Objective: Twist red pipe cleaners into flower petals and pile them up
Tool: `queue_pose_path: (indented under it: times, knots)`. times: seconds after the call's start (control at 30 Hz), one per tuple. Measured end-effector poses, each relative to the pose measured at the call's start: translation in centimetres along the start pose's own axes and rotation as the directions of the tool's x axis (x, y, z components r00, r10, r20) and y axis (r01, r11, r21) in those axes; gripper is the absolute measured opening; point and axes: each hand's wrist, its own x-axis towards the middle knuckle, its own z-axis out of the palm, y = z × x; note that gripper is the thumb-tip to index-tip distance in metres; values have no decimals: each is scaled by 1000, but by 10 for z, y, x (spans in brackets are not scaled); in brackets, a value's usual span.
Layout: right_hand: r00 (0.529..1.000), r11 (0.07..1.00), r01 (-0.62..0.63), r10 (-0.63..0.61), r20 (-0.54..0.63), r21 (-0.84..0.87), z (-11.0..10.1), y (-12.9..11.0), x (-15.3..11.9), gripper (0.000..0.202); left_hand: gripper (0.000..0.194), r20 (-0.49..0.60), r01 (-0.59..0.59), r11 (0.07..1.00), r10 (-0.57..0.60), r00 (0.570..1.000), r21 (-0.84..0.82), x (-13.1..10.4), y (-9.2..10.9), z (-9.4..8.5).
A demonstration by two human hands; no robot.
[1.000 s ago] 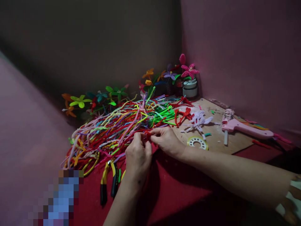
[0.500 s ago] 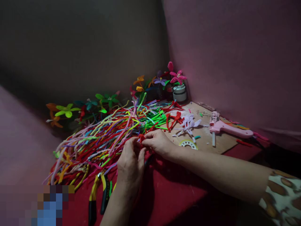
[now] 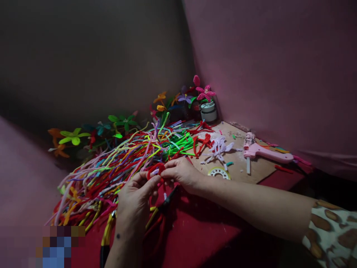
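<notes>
Between my two hands a red pipe cleaner is bent into a rounded loop, with pale lilac showing inside it. My left hand pinches the loop's left and lower side between thumb and fingers. On the loop's right side, the fingertips of my right hand are closed. Just beyond my hands lies a big heap of loose pipe cleaners in many colours. Pliers with yellow and black handles rest under my left forearm, partly hidden.
A pink glue gun lies on a brown board at right, near a roll of tape and lilac pipe-cleaner pieces. Pipe-cleaner flowers stand along the back wall. A grey-white jar is in the corner.
My left hand has turned and shifted left, partly covering the pliers. The red loop, bunched up and mostly hidden before, now shows opened out between my fingers. The view has shifted slightly.
</notes>
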Motion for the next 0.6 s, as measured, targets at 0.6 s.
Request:
queue_pose_path:
  times: [0.6]
  knots:
    - [964,949,-240,208,164,203,-5,-1,5,10,11,153,-528,490,616,773,693,-6,-16,-5]
